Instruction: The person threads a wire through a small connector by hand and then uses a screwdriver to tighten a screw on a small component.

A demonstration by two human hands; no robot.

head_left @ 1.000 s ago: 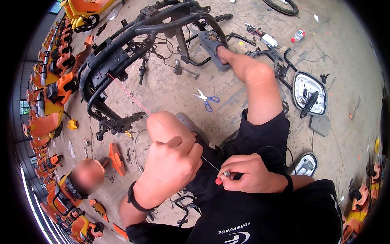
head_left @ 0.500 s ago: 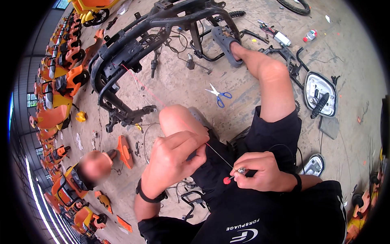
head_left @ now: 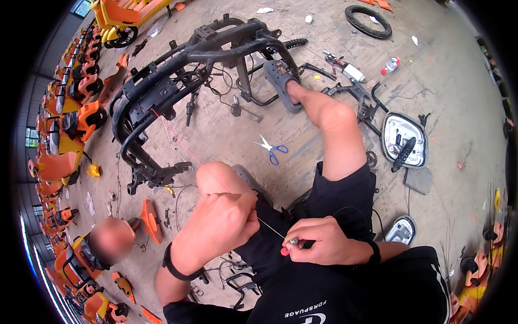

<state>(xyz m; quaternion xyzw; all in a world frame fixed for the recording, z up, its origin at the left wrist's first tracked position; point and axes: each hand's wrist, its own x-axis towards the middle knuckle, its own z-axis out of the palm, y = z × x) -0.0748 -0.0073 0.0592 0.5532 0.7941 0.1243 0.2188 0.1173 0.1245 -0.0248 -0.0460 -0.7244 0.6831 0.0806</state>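
Observation:
My left hand (head_left: 224,218) is closed in a pinch on a thin red cord (head_left: 186,148), above my left knee. From there the cord runs up to the black vehicle frame (head_left: 148,105). On its other side a thin, pale strand stretches to my right hand (head_left: 324,242). My right fingers are closed on a small metal fitting (head_left: 293,241), with a round red end (head_left: 285,251) just below it. Exactly what kind of fitting it is does not show. Blue-handled scissors (head_left: 277,149) lie open on the floor between my legs.
Orange and yellow scooters (head_left: 59,162) stand in a row at left. A white-lined shell (head_left: 403,141) with a shock absorber (head_left: 403,155) lies at right. Farther off are a tyre (head_left: 368,22), a bottle (head_left: 390,66) and a silver box (head_left: 353,73). An orange panel (head_left: 151,220) lies left of me.
The view has shifted, so most of the scene sits farther left and lower. My left hand has rolled over with its knuckles up; the cord stays stretched between the hands.

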